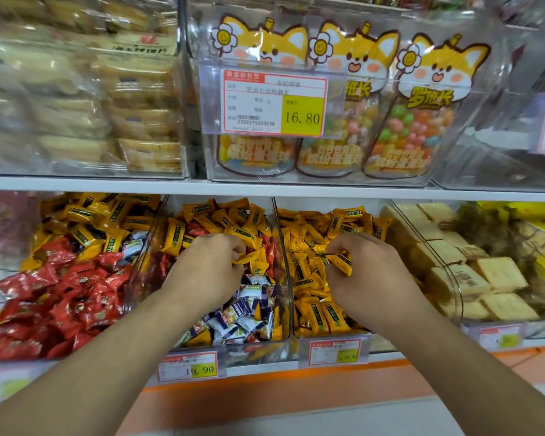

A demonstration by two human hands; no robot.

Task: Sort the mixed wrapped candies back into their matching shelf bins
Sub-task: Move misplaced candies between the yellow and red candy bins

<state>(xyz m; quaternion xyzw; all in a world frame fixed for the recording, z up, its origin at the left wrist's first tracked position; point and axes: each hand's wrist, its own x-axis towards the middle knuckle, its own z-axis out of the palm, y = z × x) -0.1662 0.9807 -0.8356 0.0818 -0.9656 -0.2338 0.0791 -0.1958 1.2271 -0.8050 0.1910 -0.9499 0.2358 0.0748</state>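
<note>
Three clear bins of wrapped candies stand on the lower shelf. The middle bin holds a mix of yellow, red and white-purple candies. My left hand reaches into it and pinches a yellow candy. The right bin holds only yellow candies. My right hand is over it, gripping a yellow candy in curled fingers. The left bin has yellow candies at the back and red candies in front.
To the far right is a bin of pale square biscuits. On the upper shelf stand candy jars with a cartoon fox and packs of cakes. Price tags hang on the shelf's front edge.
</note>
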